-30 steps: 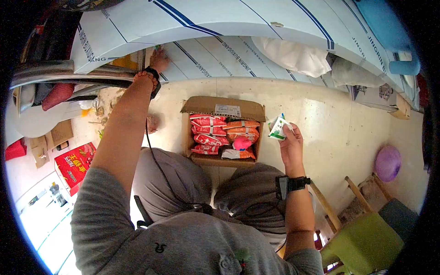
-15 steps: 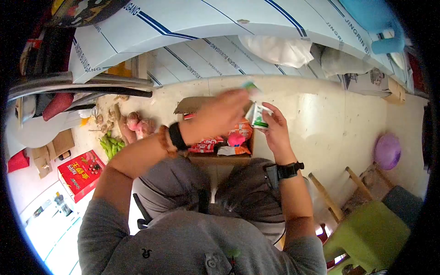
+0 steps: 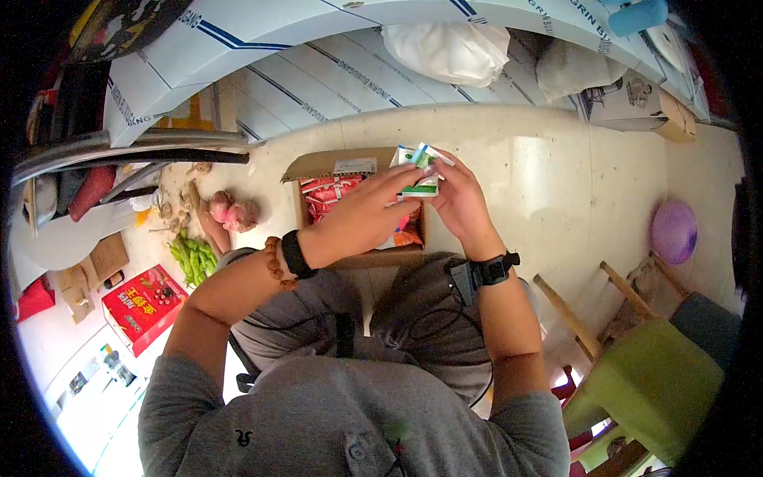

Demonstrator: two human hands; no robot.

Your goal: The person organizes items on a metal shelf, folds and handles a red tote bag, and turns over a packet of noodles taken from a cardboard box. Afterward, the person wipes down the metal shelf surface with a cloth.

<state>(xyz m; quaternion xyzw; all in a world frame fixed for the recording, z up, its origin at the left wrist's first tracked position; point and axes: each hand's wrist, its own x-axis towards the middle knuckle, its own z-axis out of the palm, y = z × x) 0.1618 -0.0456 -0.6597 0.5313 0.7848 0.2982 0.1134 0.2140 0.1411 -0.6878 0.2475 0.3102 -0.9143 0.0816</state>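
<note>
Small green-and-white packets (image 3: 424,191) are held together above an open cardboard box (image 3: 314,164). My right hand (image 3: 463,208) grips them from the right, its thumb and fingers closed on their edges. From the left, my left hand (image 3: 358,219) reaches across the box with its fingers closed on the same packets. Their exact number is hard to make out, since the fingers cover part of them. Inside the box lie several red packets (image 3: 327,191) and orange ones, partly hidden under my left hand.
On the left floor are pinkish-red onions (image 3: 233,211), green pods (image 3: 191,258) and a red box (image 3: 143,306). A white bag (image 3: 449,52) sits under the film-covered counter ahead. To the right are a purple ball-like object (image 3: 674,230) and a green-covered stool (image 3: 648,381).
My left hand, blurred and higher with a packet before, has come down to meet the packets in my right hand. The right hand has shifted slightly left and up, and the view has moved.
</note>
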